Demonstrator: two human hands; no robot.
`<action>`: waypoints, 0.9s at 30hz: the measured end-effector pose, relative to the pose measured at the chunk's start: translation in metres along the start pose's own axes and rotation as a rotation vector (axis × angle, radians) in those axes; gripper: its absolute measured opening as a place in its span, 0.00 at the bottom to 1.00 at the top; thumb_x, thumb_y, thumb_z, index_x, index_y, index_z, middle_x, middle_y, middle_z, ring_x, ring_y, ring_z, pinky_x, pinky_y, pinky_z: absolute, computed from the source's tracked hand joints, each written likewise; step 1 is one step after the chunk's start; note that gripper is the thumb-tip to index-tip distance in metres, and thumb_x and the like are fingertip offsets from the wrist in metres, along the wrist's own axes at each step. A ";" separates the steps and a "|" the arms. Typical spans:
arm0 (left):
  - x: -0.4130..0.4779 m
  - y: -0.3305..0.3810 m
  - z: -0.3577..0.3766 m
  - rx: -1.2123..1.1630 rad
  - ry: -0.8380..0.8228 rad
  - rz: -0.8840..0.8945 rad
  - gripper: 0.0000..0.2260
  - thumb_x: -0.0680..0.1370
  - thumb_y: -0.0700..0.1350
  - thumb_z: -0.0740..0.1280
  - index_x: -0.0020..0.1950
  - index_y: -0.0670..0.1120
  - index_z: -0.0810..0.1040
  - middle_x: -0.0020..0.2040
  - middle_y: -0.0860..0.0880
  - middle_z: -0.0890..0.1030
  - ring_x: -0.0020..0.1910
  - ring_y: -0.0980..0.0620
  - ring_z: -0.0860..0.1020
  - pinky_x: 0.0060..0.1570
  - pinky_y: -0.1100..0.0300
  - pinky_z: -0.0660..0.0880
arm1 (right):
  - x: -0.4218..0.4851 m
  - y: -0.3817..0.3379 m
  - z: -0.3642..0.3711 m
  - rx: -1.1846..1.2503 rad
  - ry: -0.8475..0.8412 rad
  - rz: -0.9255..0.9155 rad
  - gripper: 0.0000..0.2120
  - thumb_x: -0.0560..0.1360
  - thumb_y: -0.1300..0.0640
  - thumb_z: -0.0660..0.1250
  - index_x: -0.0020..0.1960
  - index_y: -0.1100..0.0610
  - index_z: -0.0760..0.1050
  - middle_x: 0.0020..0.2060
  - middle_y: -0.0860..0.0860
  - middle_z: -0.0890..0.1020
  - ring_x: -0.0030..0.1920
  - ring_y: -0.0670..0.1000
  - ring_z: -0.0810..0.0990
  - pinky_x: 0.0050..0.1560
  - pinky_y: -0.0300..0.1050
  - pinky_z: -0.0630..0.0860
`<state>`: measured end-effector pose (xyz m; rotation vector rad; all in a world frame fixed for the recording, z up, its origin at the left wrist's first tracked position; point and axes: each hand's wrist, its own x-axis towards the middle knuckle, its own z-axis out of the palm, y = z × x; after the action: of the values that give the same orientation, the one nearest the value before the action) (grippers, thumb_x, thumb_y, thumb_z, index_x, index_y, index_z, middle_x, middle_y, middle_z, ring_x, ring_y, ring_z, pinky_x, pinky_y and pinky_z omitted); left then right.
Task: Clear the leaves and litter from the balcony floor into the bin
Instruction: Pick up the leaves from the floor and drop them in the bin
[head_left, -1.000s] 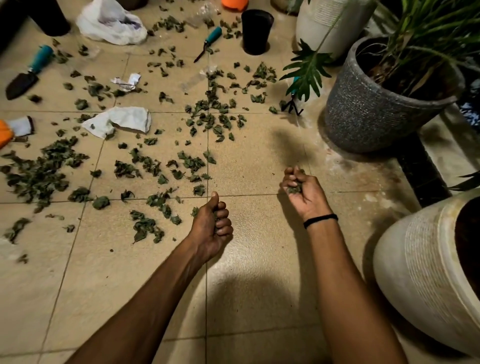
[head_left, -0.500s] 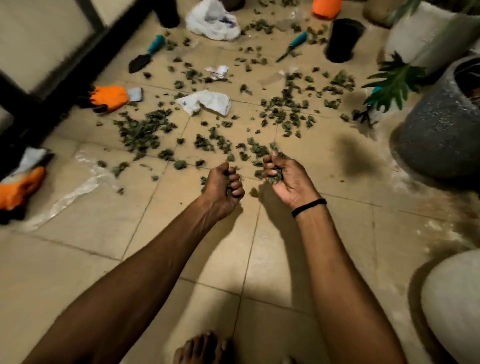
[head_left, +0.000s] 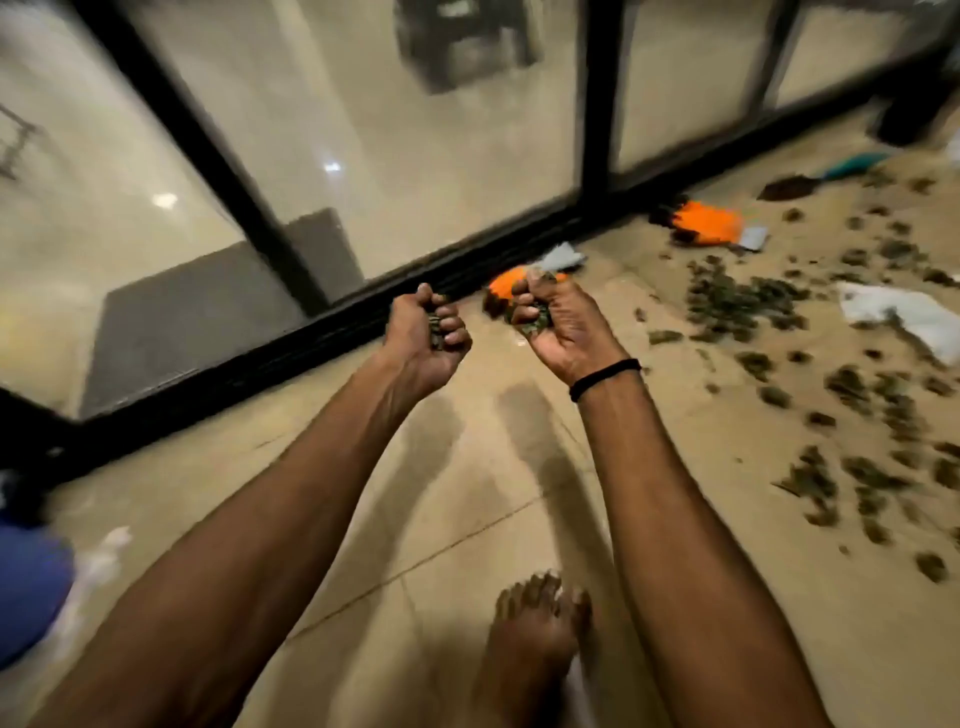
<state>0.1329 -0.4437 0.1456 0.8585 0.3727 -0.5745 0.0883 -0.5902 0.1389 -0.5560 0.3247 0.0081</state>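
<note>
"While both fists hang above the tiles, what does each enclose?" asks the student.

"The left hand (head_left: 423, 332) is curled tight round a wad of leaves (head_left: 435, 326), dark scraps showing between its fingers. The right hand (head_left: 556, 322), marked by a black wristband (head_left: 605, 378), clutches a second wad (head_left: 537, 318) likewise," the instructor replies.

"How far along is the clearing?"

"Not far, by judgement. Loose leaves (head_left: 743, 301) lie thick over the balcony floor (head_left: 467, 519) to the right, well apart from the hands, with a white scrap of litter (head_left: 904, 317) among them. Orange gloves (head_left: 709, 223) and a trowel (head_left: 810, 182) rest near the glass door (head_left: 415, 156); whether these count as litter is unclear."

"And the bin?"

"A blurred blue object (head_left: 26, 587) at the lower left edge may be it; this cannot be told. Both handfuls are not yet dropped, and the scatter suggests many more handfuls to gather afterwards."
</note>
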 end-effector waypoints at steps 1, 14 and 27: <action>-0.011 0.018 -0.020 -0.010 0.040 0.045 0.19 0.85 0.49 0.52 0.34 0.50 0.64 0.23 0.53 0.61 0.18 0.56 0.59 0.19 0.67 0.53 | 0.008 0.018 0.017 -0.002 -0.026 0.053 0.14 0.83 0.67 0.54 0.40 0.57 0.67 0.32 0.50 0.70 0.24 0.41 0.66 0.23 0.29 0.60; -0.214 0.223 -0.271 -0.161 0.658 0.621 0.16 0.81 0.44 0.53 0.33 0.50 0.63 0.25 0.54 0.60 0.19 0.57 0.57 0.18 0.67 0.52 | -0.027 0.301 0.264 -0.222 -0.369 0.601 0.11 0.83 0.68 0.51 0.43 0.58 0.65 0.36 0.53 0.69 0.31 0.44 0.63 0.22 0.31 0.62; -0.343 0.269 -0.457 -0.486 0.985 0.834 0.13 0.82 0.49 0.55 0.44 0.41 0.70 0.40 0.44 0.73 0.37 0.47 0.73 0.48 0.53 0.78 | -0.048 0.521 0.382 -0.337 -0.320 0.789 0.10 0.80 0.63 0.53 0.40 0.57 0.65 0.36 0.55 0.68 0.29 0.48 0.67 0.24 0.36 0.63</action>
<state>-0.0095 0.1686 0.2106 0.6842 0.9285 0.7418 0.1087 0.0552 0.1898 -0.7177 0.2120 0.9189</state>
